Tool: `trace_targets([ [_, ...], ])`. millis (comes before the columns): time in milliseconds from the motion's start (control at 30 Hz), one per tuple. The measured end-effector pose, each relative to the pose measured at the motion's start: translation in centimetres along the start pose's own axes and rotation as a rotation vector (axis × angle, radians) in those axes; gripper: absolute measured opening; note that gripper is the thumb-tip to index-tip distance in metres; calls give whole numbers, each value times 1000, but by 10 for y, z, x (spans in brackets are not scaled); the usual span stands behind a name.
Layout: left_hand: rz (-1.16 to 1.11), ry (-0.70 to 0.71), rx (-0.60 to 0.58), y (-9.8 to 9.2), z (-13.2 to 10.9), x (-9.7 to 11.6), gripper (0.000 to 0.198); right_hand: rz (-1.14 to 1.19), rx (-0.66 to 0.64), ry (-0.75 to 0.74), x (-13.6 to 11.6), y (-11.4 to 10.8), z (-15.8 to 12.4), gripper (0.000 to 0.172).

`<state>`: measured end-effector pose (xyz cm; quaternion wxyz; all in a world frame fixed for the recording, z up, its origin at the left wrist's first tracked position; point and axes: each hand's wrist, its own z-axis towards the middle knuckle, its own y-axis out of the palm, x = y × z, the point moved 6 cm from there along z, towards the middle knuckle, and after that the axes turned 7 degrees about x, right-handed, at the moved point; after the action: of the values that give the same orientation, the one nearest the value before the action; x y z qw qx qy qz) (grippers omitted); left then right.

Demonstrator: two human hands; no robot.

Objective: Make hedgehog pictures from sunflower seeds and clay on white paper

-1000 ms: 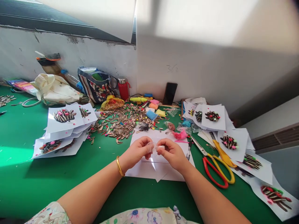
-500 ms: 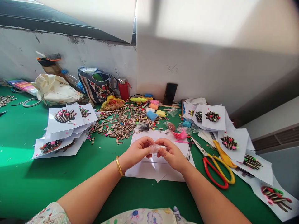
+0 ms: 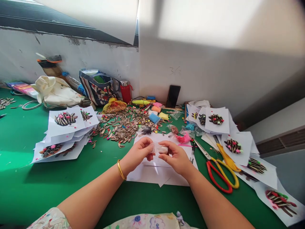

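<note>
A small white lump in a clear plastic wrapper (image 3: 162,149), which looks like modelling clay, is held between my two hands above the white paper sheets (image 3: 143,173). My left hand (image 3: 142,151), with a gold bangle at the wrist, pinches the wrapper's left end. My right hand (image 3: 175,156) grips the lump from the right between thumb and fingers. Past my fingertips lie an opened pink clay packet (image 3: 183,138) and a brown clay packet (image 3: 173,129). A black pen (image 3: 193,152) rests on the paper beside my right hand.
Striped sunflower seeds (image 3: 126,125) are heaped behind my hands. Scissors with red and yellow handles (image 3: 219,171) lie at the right. Cards with seed pictures are stacked at left (image 3: 65,122) and right (image 3: 215,119). A phone (image 3: 173,96) leans on the wall near a red flask (image 3: 125,92).
My hands have drawn slightly apart. The white lump shows more openly in my right fingers, with the clear wrapper stretched toward my left hand.
</note>
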<state>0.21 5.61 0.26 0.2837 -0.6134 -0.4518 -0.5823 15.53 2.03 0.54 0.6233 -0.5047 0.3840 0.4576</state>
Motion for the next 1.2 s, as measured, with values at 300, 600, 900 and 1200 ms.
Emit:
trace_targets([
  [300, -108, -125, -53, 4, -1, -6, 35, -86, -15, -70, -1, -3, -1, 25],
  [600, -17, -79, -85, 3, -2, 0, 35, 145, -82, 103, 4, 4, 1, 26],
  [900, 23, -23, -29, 1, 0, 3, 25, 178, -42, 83, -2, 0, 2, 23],
  [1200, 135, 24, -38, -3, 3, 2, 30, 238, -33, 184, 11, 0, 1, 32],
])
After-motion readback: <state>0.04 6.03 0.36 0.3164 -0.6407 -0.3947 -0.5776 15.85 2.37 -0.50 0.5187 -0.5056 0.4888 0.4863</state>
